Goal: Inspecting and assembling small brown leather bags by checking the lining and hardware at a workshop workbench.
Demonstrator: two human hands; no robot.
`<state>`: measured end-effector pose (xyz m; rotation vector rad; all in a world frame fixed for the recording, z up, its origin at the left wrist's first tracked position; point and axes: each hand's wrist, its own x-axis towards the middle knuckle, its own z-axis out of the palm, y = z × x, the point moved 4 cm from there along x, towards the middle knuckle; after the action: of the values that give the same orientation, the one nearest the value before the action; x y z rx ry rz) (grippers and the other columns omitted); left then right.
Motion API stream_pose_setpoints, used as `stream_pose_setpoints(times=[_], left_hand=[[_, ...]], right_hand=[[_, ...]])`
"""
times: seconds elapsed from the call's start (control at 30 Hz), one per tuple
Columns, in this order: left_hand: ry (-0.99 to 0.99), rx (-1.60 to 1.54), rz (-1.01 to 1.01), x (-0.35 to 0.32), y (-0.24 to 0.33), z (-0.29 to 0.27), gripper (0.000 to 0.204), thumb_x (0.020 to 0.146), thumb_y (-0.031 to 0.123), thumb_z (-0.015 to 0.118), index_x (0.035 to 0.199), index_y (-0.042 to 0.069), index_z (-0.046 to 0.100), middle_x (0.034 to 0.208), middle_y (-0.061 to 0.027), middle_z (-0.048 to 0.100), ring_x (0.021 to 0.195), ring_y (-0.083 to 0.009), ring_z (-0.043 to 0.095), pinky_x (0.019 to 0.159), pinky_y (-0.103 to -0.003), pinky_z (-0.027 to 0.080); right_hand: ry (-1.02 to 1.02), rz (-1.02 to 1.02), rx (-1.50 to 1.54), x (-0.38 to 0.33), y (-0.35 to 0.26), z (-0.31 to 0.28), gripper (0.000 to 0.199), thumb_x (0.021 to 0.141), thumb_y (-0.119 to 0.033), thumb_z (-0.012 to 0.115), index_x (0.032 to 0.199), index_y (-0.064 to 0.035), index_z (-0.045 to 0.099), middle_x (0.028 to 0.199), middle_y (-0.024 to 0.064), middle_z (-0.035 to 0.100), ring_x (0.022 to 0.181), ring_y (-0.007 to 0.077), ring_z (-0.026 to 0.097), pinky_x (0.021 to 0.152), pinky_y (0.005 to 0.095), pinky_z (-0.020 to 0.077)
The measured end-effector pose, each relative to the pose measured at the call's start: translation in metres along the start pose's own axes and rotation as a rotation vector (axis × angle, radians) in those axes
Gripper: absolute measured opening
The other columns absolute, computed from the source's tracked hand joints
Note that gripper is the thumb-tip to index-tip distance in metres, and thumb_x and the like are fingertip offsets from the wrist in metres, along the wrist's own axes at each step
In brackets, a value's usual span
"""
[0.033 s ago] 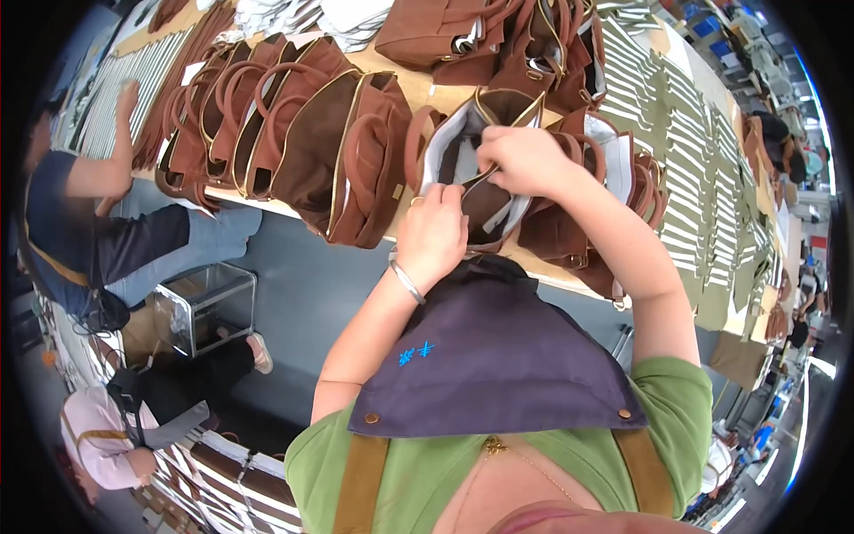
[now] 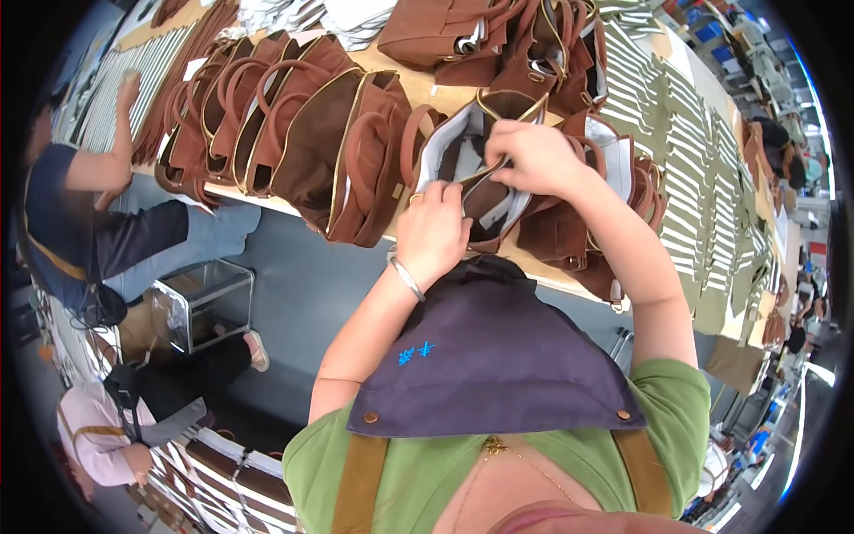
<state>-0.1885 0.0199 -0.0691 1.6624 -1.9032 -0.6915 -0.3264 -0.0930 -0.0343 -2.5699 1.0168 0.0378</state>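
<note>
L hand (image 2: 433,230) is narrow, fingertips pinching the zip (image 2: 476,179) edge of the bag (image 2: 487,206); R hand (image 2: 534,158) is also narrow, fingers bunched on the same edge a bit farther off. Exact grip under R fingers hidden. Bag sits upright at the table's (image 2: 382,59) near edge, right by the apron (image 2: 498,356), mouth gaping, pale lining (image 2: 436,160) showing.

Risks, my guess: zip tape could kink or strain if the hands pull unevenly; lining could get nipped if it folds up into the teeth. Bag could tip toward the apron if tugged hard, being so near the edge. Bracelet (image 2: 407,279) on L wrist might snag or scratch leather if the wrist drops in.

Around: row of brown bags (image 2: 342,160) to the left, more bags (image 2: 569,236) tight on the right, partly under the R forearm, so little elbow room that side; pile of bags (image 2: 445,36) behind blocks the far side. Striped pcs (image 2: 703,169) spread far right, white pcs (image 2: 356,22) at back. Co-worker (image 2: 53,209) in dark top upper left, another person (image 2: 93,436) in pink lower left, clear bin (image 2: 209,303) btwn; all well apart from the bag.
</note>
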Motion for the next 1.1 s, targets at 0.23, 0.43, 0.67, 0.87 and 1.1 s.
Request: stream_pose_setpoints(times=[0.23,0.43,0.67,0.87,1.1], left_hand=[[-0.019,0.101,-0.05,0.004,-0.004,0.009,0.031,0.075,0.016,0.075,0.099,0.01,0.057,0.091,-0.0045,0.066,0.084,-0.0269,0.063,0.072,-0.04,0.05],[0.217,-0.059,0.079,-0.003,0.009,0.004,0.014,0.069,0.005,0.07,0.074,0.01,0.058,0.075,-0.0017,0.059,0.073,-0.026,0.06,0.065,-0.038,0.048],[0.305,-0.052,0.259,-0.008,0.016,0.007,0.015,0.068,0.005,0.07,0.074,0.011,0.058,0.074,-0.003,0.054,0.077,-0.026,0.058,0.067,-0.037,0.047],[0.193,-0.049,0.09,-0.007,0.002,0.006,0.014,0.074,0.008,0.072,0.083,0.01,0.062,0.085,-0.0016,0.066,0.079,-0.0253,0.059,0.072,-0.038,0.047],[0.034,-0.314,0.04,-0.002,0.004,-0.001,0.012,0.077,0.009,0.073,0.084,0.009,0.064,0.078,-0.0021,0.068,0.08,-0.024,0.061,0.076,-0.037,0.045]], right_hand=[[0.1,0.023,0.395,-0.034,0.017,-0.014,0.023,0.069,-0.008,0.078,0.078,-0.0067,0.057,0.087,0.0006,0.057,0.072,0.0181,0.058,0.064,0.0315,0.0483],[0.172,0.146,0.46,-0.036,0.002,-0.027,0.023,0.068,-0.003,0.069,0.088,-0.0076,0.059,0.091,0.0009,0.058,0.072,0.0178,0.057,0.065,0.0303,0.0489],[-0.235,-0.038,0.078,-0.022,-0.025,0.006,0.027,0.069,-0.009,0.063,0.096,-0.0078,0.068,0.091,0.0105,0.065,0.095,0.0316,0.063,0.079,0.0406,0.0506],[-0.38,-0.029,0.289,-0.02,-0.002,0.011,0.031,0.069,-0.017,0.075,0.098,-0.0072,0.07,0.1,0.0134,0.067,0.097,0.0301,0.064,0.082,0.038,0.0502],[-0.527,0.06,0.277,-0.021,0.006,0.027,0.036,0.072,-0.017,0.068,0.106,-0.0065,0.069,0.092,0.0131,0.069,0.089,0.0283,0.066,0.079,0.0378,0.0505]])
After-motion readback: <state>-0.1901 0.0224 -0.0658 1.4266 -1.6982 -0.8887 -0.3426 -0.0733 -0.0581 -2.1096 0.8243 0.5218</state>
